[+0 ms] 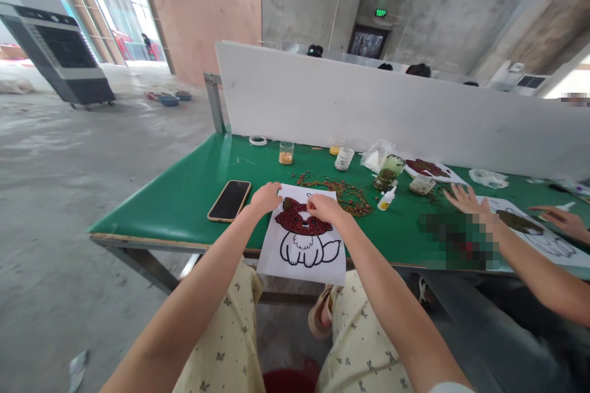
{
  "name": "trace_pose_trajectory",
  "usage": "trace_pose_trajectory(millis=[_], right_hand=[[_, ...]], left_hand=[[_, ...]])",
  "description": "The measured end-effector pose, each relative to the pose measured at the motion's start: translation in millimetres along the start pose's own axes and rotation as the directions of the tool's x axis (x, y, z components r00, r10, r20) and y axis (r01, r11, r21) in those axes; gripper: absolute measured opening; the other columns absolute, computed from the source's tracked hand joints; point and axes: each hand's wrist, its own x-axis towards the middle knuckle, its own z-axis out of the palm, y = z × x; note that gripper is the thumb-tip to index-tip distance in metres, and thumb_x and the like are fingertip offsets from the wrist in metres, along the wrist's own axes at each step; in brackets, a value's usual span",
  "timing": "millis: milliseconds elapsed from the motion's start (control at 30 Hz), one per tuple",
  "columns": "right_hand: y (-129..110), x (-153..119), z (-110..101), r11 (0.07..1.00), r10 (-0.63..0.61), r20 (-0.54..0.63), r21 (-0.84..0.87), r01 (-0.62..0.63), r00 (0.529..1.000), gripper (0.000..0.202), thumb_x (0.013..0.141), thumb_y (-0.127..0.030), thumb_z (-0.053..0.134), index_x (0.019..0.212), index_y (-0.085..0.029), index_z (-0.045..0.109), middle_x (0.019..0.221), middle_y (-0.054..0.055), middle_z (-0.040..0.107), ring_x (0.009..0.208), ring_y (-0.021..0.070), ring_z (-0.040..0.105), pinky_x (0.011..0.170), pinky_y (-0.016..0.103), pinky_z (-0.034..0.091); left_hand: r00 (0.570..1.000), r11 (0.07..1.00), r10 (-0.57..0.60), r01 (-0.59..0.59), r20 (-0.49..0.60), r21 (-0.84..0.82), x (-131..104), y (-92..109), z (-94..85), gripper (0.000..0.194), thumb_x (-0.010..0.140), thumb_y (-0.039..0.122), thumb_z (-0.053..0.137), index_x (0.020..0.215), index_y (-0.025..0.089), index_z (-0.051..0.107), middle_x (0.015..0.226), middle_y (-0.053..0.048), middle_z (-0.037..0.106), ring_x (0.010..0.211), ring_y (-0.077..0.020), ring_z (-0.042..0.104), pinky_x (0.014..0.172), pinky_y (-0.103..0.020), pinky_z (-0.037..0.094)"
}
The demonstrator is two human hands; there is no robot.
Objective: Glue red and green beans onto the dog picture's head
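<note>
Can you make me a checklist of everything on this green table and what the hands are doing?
Surface: green table, its mat lying flat.
Job's things: paper sheet with a dog drawing, head filled with red-brown seeds; it overhangs the near edge.
Clutter: phone, seed pile, small glue bottle, glass of yellow grains, tape roll.
Grips: left hand rests on the sheet's corner; right hand pinches over the dog's head.
Cables: nothing seen.
Surroundings: white divider board; a co-worker's hands on another drawing.

matt green felt table (184, 196), white paper sheet (318, 264), glossy glass phone (229, 200), rough concrete floor (69, 184)
</note>
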Motion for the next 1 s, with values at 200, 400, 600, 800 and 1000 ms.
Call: trace_pose_trajectory(millis=[200,400,600,800,1000], right_hand=[[-2.3,0.0,-0.6,1.000,0.006,-0.006,-0.007,-0.006,1.000,0.011,0.079,-0.018,0.053,0.078,-0.018,0.064,0.086,0.004,0.066,0.073,0.0138,0.056,0.056,0.022,0.029],[-2.6,-0.3,-2.1,1.000,0.013,-0.011,-0.010,-0.013,1.000,0.010,0.078,-0.018,0.053,0.077,-0.018,0.063,0.086,0.004,0.065,0.073,0.0137,0.055,0.055,0.022,0.028],[-2.4,2.3,1.6,1.000,0.019,-0.011,-0.010,-0.019,1.000,0.010,0.080,-0.019,0.053,0.078,-0.019,0.063,0.085,0.004,0.065,0.073,0.0139,0.056,0.056,0.022,0.029],[5.0,0.7,-1.9,0.999,0.017,-0.069,0.039,-0.014,0.998,0.010,0.079,-0.018,0.052,0.078,-0.019,0.062,0.087,0.003,0.065,0.072,0.0125,0.055,0.055,0.021,0.029],[18.7,-11.5,-12.1,0.990,0.041,-0.122,0.140,-0.024,0.992,0.007,0.080,-0.021,0.054,0.078,-0.019,0.061,0.089,0.002,0.064,0.074,0.0110,0.056,0.057,0.019,0.031]], left_hand=[[1.000,1.000,0.002,-0.002,-0.010,-0.016,1.3,-1.0,2.0,0.038,0.076,0.019,0.048,0.113,0.015,0.055,0.116,-0.011,0.058,0.101,-0.0218,0.057,0.081,-0.028,0.044],[1.000,1.000,0.002,-0.002,-0.001,-0.019,0.8,-0.8,1.8,0.039,0.076,0.020,0.048,0.114,0.015,0.055,0.116,-0.011,0.058,0.101,-0.0221,0.057,0.080,-0.028,0.044],[1.000,1.000,-0.005,0.005,-0.006,-0.017,-0.2,0.5,0.5,0.038,0.076,0.021,0.049,0.113,0.015,0.055,0.115,-0.011,0.059,0.099,-0.0216,0.057,0.080,-0.027,0.045],[1.000,1.000,-0.009,0.009,0.002,-0.016,-2.0,3.0,-1.1,0.038,0.077,0.019,0.048,0.114,0.015,0.055,0.116,-0.011,0.059,0.101,-0.0226,0.058,0.082,-0.029,0.045],[0.995,0.995,0.099,-0.099,-0.007,-0.008,-0.6,10.2,5.2,0.037,0.081,0.028,0.049,0.114,0.013,0.058,0.117,-0.012,0.060,0.110,-0.0257,0.053,0.091,-0.032,0.042]])
